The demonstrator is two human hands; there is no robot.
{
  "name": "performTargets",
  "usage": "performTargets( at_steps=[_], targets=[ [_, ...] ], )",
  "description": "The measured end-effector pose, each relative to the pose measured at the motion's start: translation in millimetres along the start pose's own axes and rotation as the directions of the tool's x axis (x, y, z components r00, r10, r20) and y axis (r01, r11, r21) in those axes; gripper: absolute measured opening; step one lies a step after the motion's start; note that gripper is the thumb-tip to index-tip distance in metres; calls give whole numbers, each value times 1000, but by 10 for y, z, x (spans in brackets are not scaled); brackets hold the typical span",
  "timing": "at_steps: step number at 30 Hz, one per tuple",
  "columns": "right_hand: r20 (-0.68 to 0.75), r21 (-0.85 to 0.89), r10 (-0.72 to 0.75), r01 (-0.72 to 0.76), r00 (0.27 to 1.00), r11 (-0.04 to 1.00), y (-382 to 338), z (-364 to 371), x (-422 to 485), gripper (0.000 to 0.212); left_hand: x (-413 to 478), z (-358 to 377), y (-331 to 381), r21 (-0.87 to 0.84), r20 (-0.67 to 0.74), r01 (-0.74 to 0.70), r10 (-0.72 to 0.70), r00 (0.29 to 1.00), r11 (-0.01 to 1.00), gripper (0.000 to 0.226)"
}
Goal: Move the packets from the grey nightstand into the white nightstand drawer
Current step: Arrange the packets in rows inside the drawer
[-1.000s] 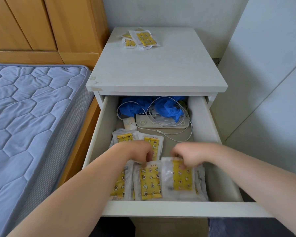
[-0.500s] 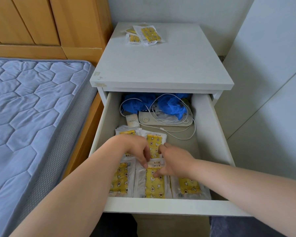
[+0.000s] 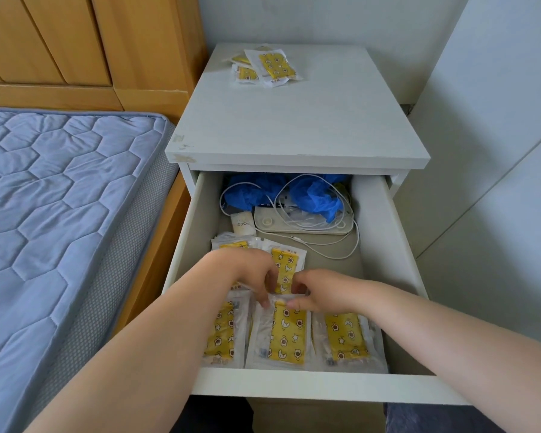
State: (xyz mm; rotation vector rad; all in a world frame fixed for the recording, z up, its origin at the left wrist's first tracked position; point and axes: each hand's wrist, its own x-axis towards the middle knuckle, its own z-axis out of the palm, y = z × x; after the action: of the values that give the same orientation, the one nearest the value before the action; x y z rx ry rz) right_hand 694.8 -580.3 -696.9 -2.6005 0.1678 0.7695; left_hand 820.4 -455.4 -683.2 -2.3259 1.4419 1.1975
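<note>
The white nightstand [image 3: 294, 126] has its drawer [image 3: 294, 385] pulled out. Three yellow-patterned packets lie side by side along the drawer's front: the left packet [image 3: 222, 335], the middle packet [image 3: 286, 335] and the right packet [image 3: 345, 337]. More packets [image 3: 283, 260] lie behind them, partly under my hands. My left hand [image 3: 250, 276] and my right hand [image 3: 319, 292] meet at the middle packet's top edge, and the fingertips of both pinch it. A small pile of packets [image 3: 274, 67] sits on the nightstand's top at the back.
At the drawer's back lie blue crumpled material [image 3: 313, 195], a white cable [image 3: 325, 248], a flat white device [image 3: 303, 226] and a small tube [image 3: 242, 223]. A bed with a blue quilted mattress [image 3: 60, 198] is to the left. White panels [image 3: 481, 182] stand to the right.
My right hand laid a packet down at the drawer's front right, then moved left to the middle packet's top edge. My left hand stayed at that edge.
</note>
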Motion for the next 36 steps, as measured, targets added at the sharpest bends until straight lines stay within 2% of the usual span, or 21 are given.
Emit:
performTargets(
  at_steps=[2,5,7,11,17,19,21,23,24,25,26,28,30,33,36],
  targets=[
    [-41,-8,-3,3,999,1000,-2,-51,-5,44,-11,-37,-8,-35,-80,-13,10,997,999,37],
    [-142,68,14,-5,990,998,-4,-168,6,34,-18,-88,15,-65,-224,-13,-2,975,998,28],
    [-192,100,30,-10,981,995,1,-245,-15,27,-37,-122,50,-77,-270,-15,-6,963,997,26],
    [-391,85,17,18,920,996,13,-468,-117,16,-136,-228,152,-125,-426,-19,-37,904,992,19],
    [-674,79,5,65,739,995,-38,-1082,-257,12,-406,-684,347,-161,-724,-31,-96,683,987,21],
    [-735,86,1,91,678,992,-76,-1301,-284,14,-490,-884,367,-170,-818,-63,-105,566,983,23],
    [-780,80,-5,107,626,991,-102,-1503,-284,14,-543,-1059,346,-188,-899,-99,-131,417,977,24],
    [-796,93,6,112,605,989,-98,-1678,-232,14,-540,-1200,267,-214,-944,-134,-169,284,968,24],
    [-797,96,11,108,604,989,-83,-1754,-182,16,-507,-1259,204,-228,-948,-137,-188,255,964,24],
    [-790,95,14,100,613,990,-62,-1820,-115,19,-453,-1310,128,-249,-941,-120,-210,265,961,27],
    [-775,96,19,88,631,991,-39,-1881,-40,23,-394,-1356,52,-285,-918,-81,-248,311,955,31],
    [-729,138,59,63,681,988,1,-1989,127,36,-281,-1431,-87,-348,-827,87,-349,440,934,41],
    [-679,207,114,40,726,977,36,-2074,315,49,-192,-1500,-170,-292,-759,270,-394,518,918,48],
    [-644,235,173,-23,745,972,59,-2204,633,63,-98,-1618,-253,-260,-729,338,-413,545,905,55],
    [-689,188,190,-80,699,979,46,-2339,952,66,-13,-1715,-369,-272,-729,363,-437,526,891,62]
  ],
)
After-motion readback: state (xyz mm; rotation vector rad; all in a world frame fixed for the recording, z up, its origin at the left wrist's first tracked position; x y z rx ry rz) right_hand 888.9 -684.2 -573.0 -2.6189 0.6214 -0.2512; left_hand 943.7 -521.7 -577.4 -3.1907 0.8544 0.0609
